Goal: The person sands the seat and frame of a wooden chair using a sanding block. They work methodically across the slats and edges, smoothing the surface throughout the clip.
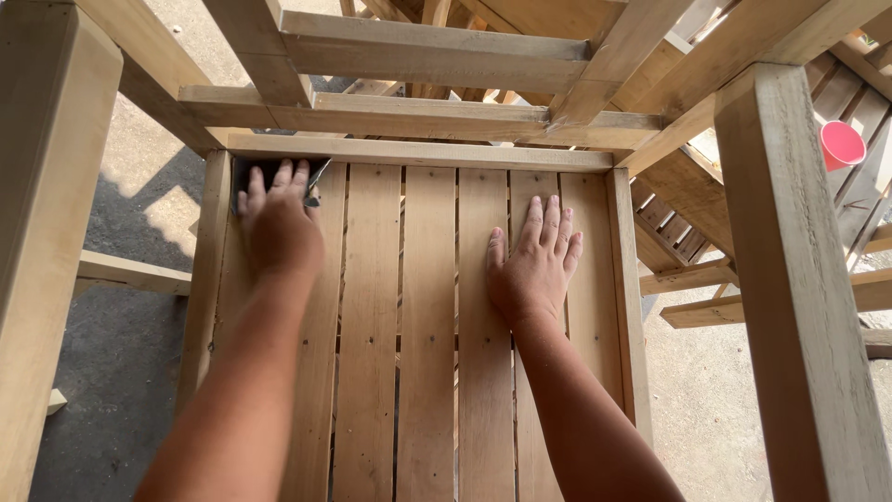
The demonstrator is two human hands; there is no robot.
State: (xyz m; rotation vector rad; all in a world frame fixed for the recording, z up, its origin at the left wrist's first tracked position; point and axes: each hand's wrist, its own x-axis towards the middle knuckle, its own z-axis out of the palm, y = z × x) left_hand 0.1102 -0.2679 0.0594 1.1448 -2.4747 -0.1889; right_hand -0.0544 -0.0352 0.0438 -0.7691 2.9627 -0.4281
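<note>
A slatted wooden seat panel [427, 307] of an upturned chair frame lies below me. My left hand [279, 223] presses a dark sheet of sandpaper [249, 171] flat onto the far left corner of the slats, fingers spread over it. My right hand [537, 262] rests flat, palm down, on the slats toward the right side, fingers together and holding nothing. Both forearms reach in from the bottom of the view.
Thick wooden legs [799, 279] and rails [418, 116] of the frame rise around the panel. More stacked wooden furniture frames [688, 232] lie to the right, with a pink cup [842, 143] among them. Grey concrete floor [130, 353] shows at the left.
</note>
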